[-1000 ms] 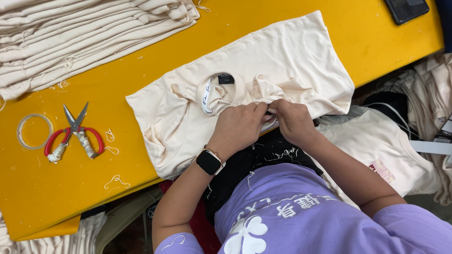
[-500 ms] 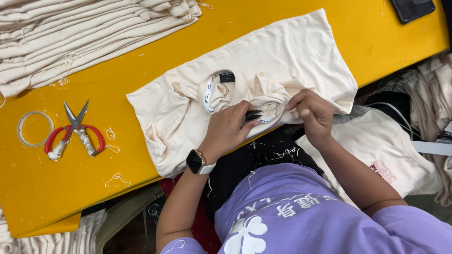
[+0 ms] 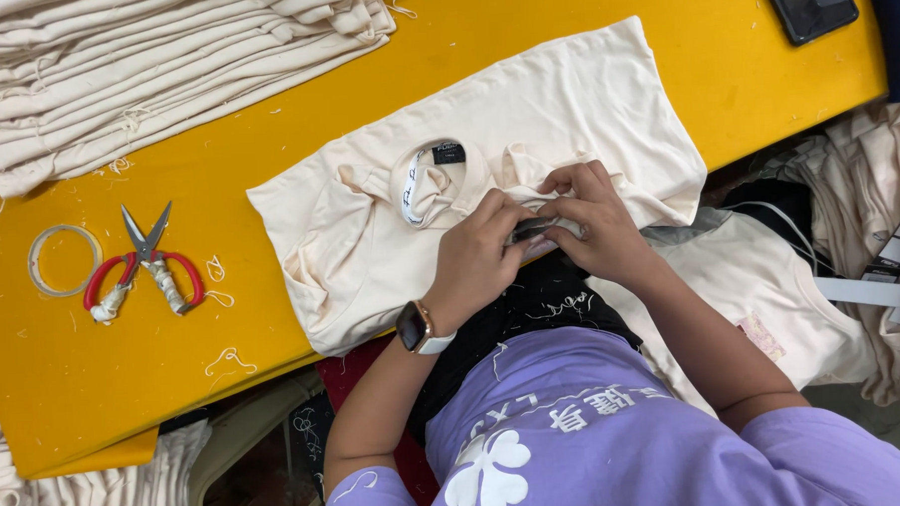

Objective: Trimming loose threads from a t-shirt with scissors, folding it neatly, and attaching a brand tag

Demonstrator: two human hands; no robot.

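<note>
At centre frame on the yellow worktop [image 3: 266,120], the left hand [image 3: 475,267] and right hand [image 3: 599,223] are pinching a small dark tool [image 3: 531,228] against the cream folded garment [image 3: 526,131]; keeping fabric flat is helping.

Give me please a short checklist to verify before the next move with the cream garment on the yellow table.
1. Both hands on the work: left hand and right hand meet at the near edge of the cream garment. Ok.
2. Small dark tool between the hands: what it is, cannot tell.
3. Garment flat: wrinkled around the neckline. Not ok.
4. Red-handled scissors lie apart from the garment. Ok.
5. Loose thread scraps on the yellow table. Not ok.
</note>
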